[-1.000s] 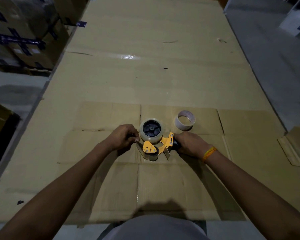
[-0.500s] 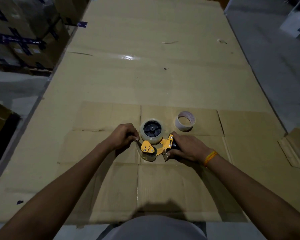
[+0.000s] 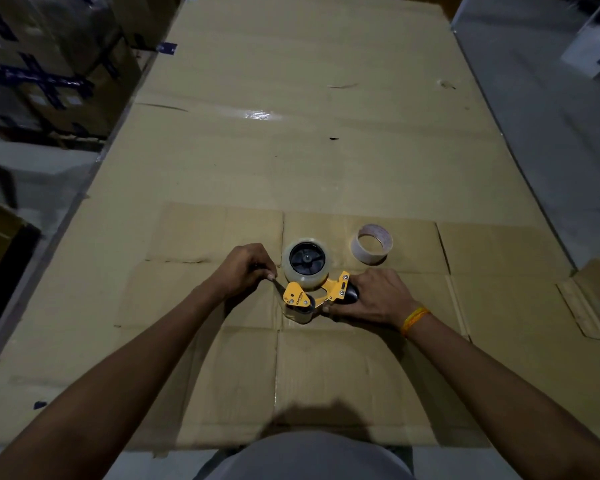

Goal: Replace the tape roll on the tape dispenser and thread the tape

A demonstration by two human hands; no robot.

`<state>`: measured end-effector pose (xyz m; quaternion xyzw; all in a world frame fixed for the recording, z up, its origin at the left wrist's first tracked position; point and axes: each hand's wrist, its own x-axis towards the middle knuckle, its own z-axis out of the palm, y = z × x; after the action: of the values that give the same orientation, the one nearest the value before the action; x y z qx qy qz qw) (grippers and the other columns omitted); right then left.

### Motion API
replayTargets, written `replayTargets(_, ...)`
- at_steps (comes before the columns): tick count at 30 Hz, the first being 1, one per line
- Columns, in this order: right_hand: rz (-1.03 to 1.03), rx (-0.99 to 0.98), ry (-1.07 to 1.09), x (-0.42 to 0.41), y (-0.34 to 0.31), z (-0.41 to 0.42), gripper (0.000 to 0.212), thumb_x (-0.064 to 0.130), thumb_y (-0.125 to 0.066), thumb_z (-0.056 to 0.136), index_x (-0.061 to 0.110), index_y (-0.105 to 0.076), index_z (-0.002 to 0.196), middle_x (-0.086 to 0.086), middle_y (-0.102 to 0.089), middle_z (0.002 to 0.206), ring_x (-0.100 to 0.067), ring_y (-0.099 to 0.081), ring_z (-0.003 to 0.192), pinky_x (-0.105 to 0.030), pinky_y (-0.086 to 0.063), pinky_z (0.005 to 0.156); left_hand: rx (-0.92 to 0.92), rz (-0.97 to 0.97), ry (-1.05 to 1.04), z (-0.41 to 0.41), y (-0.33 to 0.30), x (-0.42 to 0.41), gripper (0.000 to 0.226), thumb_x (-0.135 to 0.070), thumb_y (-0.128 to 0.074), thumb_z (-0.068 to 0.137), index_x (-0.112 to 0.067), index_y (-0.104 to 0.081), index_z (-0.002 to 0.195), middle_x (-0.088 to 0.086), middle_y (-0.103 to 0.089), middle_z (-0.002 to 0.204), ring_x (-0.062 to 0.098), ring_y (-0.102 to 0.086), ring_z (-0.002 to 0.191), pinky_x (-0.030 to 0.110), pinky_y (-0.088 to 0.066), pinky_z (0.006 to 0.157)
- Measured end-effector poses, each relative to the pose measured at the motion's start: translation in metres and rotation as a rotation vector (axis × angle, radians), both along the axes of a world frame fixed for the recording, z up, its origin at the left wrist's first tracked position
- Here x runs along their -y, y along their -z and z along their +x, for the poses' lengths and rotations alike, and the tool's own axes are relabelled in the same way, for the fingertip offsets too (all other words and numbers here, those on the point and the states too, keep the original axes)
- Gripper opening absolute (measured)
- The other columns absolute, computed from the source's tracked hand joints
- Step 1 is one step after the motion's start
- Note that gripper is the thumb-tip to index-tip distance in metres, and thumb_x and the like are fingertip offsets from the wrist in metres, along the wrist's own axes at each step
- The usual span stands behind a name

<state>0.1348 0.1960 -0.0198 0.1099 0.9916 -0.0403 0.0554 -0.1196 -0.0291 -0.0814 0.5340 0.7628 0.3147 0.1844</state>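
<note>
Brown cardboard boxes, strapped with dark blue tape, are stacked at the upper left of the frame, beside a broad sheet of flattened cardboard that fills the centre. Just below the middle of the frame, a person's left hand is curled, its thumb and forefinger pinching the free end of the clear tape at the left edge of the yellow tape dispenser. The dispenser lies on its side on the cardboard, with a full roll of clear tape seated on its black hub (the hub's spokes face the camera). Whether the tape strip has passed through the front roller cannot be told in the dim light. To the right, the right hand is closed around the dispenser's black handle, pressing it to the cardboard; a yellow-orange band circles that wrist. Right of centre, just beyond that hand and apart from the dispenser, an empty tape core rests on the cardboard.
</note>
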Motion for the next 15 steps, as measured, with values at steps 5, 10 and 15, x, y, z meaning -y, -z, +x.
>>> replayTargets(5, -0.069, 0.041, 0.029, -0.002, 0.002, 0.0, 0.077, 0.103, -0.039, 0.075, 0.027, -0.044, 0.064, 0.005, -0.045, 0.051, -0.009, -0.042, 0.046, -0.034, -0.027, 0.05, -0.003, 0.025, -0.047, 0.002, -0.004, 0.0, 0.006, -0.015, -0.084, 0.085, -0.018, -0.084, 0.09, -0.003, -0.074, 0.093, 0.008, -0.068, 0.086, 0.017, -0.053, 0.077)
replayTargets(10, -0.221, 0.036, 0.116, 0.001, 0.006, 0.008, 0.084, 0.103, -0.049, 0.07, 0.019, -0.053, 0.071, 0.004, -0.05, 0.056, -0.013, -0.052, 0.054, -0.039, -0.034, 0.053, 0.065, 0.129, -0.104, 0.0, 0.0, 0.002, 0.01, -0.014, -0.09, 0.077, -0.023, -0.085, 0.08, -0.008, -0.077, 0.082, 0.004, -0.071, 0.079, 0.024, -0.056, 0.072)
replayTargets(15, -0.285, 0.071, 0.203, 0.011, -0.001, 0.01, 0.066, 0.101, -0.051, 0.072, 0.036, -0.044, 0.067, 0.009, -0.049, 0.059, -0.007, -0.046, 0.055, -0.031, -0.032, 0.055, 0.14, 0.121, -0.188, -0.009, -0.006, -0.007, 0.014, -0.007, -0.092, 0.072, -0.019, -0.087, 0.077, -0.004, -0.079, 0.078, 0.008, -0.075, 0.077, 0.018, -0.055, 0.07)
